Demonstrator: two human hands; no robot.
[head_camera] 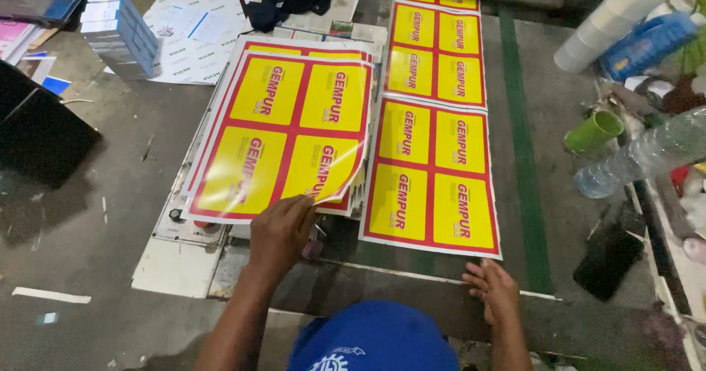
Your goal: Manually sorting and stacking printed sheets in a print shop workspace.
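Note:
A stack of glossy printed sheets (287,121), red with four yellow panels each, lies at centre left. My left hand (282,233) pinches the near right corner of the top sheet, which curls up off the stack. A single matching sheet (432,176) lies flat to the right, and another sheet (435,55) lies beyond it. My right hand (491,289) rests flat on the dark surface just below the single sheet's near right corner, fingers apart, holding nothing.
A blue cap (375,338) fills the bottom centre. On the right are a green cup (594,132), a clear plastic bottle (647,154), a white roll (607,22) and a black phone (609,261). Blue-white boxes (121,33) stand far left, a dark cloth (290,0) at the back.

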